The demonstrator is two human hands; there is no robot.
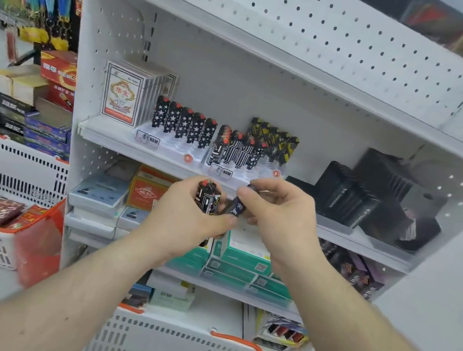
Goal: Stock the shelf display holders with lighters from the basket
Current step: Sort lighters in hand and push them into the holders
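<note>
Basket (165, 345) at the bottom edge, both hands raised above it holding lighters before the shelf (165, 161).

The white basket with an orange rim sits nearest, a yellow-and-black lighter just showing inside it at the bottom edge. Above it the left hand (187, 214) is curled round a small bunch of lighters (207, 197), black with white patterning and red tops, held upright. The right hand (276, 210) pinches a single dark lighter (237, 205) between thumb and fingers, tilted, just beside the bunch. Behind the hands, on the shelf, two white holders stand side by side: the left holder (167, 147) carries a row of star-patterned lighters, the right holder (242, 174) a cluster of black-and-white and yellow-and-black ones. A second basket (11, 163) with red packets stands to the left.
</note>
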